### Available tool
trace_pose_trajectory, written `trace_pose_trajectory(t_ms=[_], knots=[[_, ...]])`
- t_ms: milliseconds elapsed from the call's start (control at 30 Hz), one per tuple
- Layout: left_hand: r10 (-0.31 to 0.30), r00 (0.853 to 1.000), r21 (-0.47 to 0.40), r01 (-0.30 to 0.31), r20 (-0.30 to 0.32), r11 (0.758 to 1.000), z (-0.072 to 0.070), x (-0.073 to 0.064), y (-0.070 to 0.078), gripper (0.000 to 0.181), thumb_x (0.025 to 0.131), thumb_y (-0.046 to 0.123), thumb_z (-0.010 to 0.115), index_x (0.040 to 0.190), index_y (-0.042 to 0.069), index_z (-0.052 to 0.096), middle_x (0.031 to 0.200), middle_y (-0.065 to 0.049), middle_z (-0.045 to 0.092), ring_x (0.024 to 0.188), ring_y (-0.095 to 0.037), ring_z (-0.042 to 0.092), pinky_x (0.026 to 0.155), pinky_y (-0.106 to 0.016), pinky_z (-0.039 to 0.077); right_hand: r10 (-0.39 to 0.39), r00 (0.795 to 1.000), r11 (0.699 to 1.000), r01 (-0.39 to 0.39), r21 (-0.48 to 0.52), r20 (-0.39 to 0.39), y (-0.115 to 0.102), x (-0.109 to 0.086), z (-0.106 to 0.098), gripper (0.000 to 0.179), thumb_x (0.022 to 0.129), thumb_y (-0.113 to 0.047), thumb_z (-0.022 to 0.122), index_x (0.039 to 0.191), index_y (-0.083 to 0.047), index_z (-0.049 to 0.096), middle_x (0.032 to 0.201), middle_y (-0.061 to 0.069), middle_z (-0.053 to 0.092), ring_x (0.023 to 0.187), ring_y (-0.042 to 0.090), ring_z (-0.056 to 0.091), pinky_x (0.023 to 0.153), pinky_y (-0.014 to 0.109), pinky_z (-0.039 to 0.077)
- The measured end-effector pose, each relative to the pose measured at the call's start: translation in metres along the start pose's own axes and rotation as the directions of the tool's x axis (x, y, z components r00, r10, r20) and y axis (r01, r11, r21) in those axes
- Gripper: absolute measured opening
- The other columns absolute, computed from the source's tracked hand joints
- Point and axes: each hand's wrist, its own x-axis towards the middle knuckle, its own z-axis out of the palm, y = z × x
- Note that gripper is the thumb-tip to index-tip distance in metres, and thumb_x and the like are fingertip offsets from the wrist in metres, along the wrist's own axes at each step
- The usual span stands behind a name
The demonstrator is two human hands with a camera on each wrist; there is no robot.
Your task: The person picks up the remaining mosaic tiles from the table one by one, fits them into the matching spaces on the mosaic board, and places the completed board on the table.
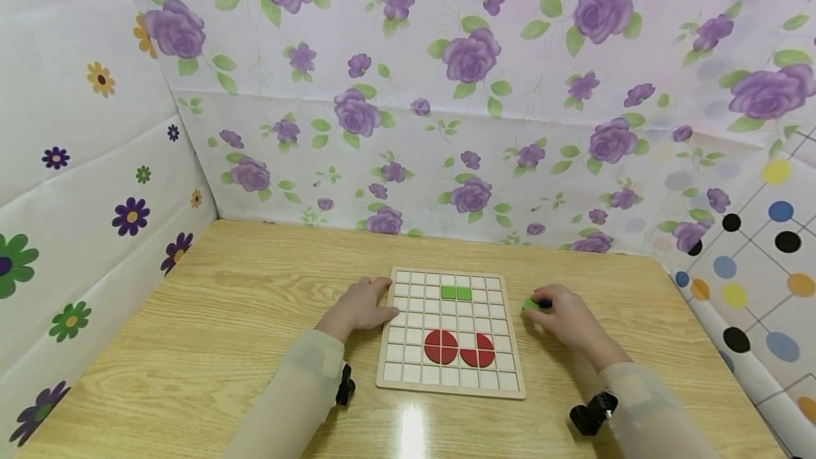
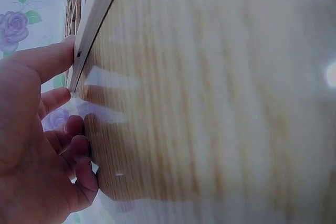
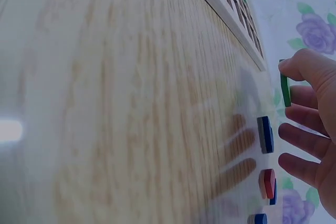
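Observation:
A wooden grid board [image 1: 450, 392] lies on the table, with two green square tiles [image 1: 449, 292] side by side in an upper row. Lower down, red quarter-round tiles [image 1: 441, 347] form a full circle, and beside it three more form a circle lacking its upper-left quarter. My left hand [image 1: 363, 305] rests at the board's left edge, thumb and index fingertips touching the frame. To the right of the board, my right hand [image 1: 566, 314] pinches a green tile [image 3: 285, 90] between thumb and index finger, its other fingers spread loosely.
Near the right hand's fingers, a blue piece [image 3: 265, 135], a red piece [image 3: 268, 183] and another blue piece [image 3: 258, 219] lie on the table. Floral cloth [image 1: 414, 147] hangs behind the wooden table [image 1: 268, 282], with patterned cloths at both sides.

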Motion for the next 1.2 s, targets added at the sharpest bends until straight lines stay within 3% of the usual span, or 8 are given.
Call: trace_pose_trajectory(t_ms=[467,1200], knots=[[-0.016,1.0,0.016,0.016,0.01,1.0,-0.002,0.0,0.001,0.065,0.091,0.042,0.059,0.147,0.017,0.036,0.148,-0.023,0.033,0.135,-0.044,0.032,0.105,-0.061,0.033,-0.013,1.0,1.0,0.013,-0.007,0.022,-0.006,0.008,0.007,0.035,0.089,-0.026,0.066,0.114,0.0,0.064,0.112,0.017,0.062,0.101,0.031,0.061,0.085,0.047,0.051],[-0.02,1.0,0.004,0.02,0.014,1.0,-0.002,-0.001,0.001,0.066,0.091,0.043,0.059,0.147,0.018,0.036,0.149,-0.023,0.032,0.137,-0.044,0.031,0.106,-0.061,0.031,-0.009,0.996,1.0,0.009,0.002,0.086,-0.018,0.02,0.013,0.037,0.09,-0.028,0.064,0.118,-0.003,0.062,0.121,0.018,0.06,0.11,0.035,0.058,0.09,0.049,0.05]])
